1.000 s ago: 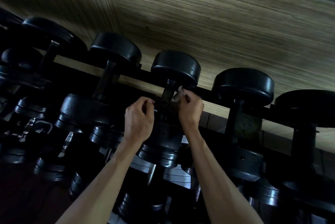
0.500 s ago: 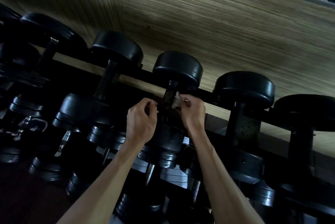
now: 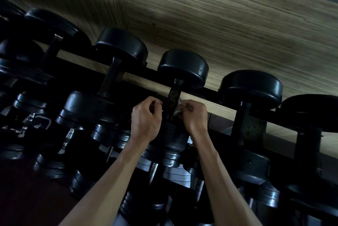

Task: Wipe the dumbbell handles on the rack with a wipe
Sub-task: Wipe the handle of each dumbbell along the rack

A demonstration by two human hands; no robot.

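left hand (image 3: 146, 117): reaching up, fingers curling, pinching | right hand (image 3: 194, 115): reaching up, gripping wipe (image 3: 178, 106)

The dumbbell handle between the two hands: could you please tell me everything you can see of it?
The dark dumbbell handle is a straight, dull bar, probably metal, with a mottled, worn surface. It slants up from a black round weight head near the wrists to another black round head above the black rack rail. A small crumpled white wipe lies against its right side, pinched in the right hand. The left hand is curled at its left side; contact there is unclear.
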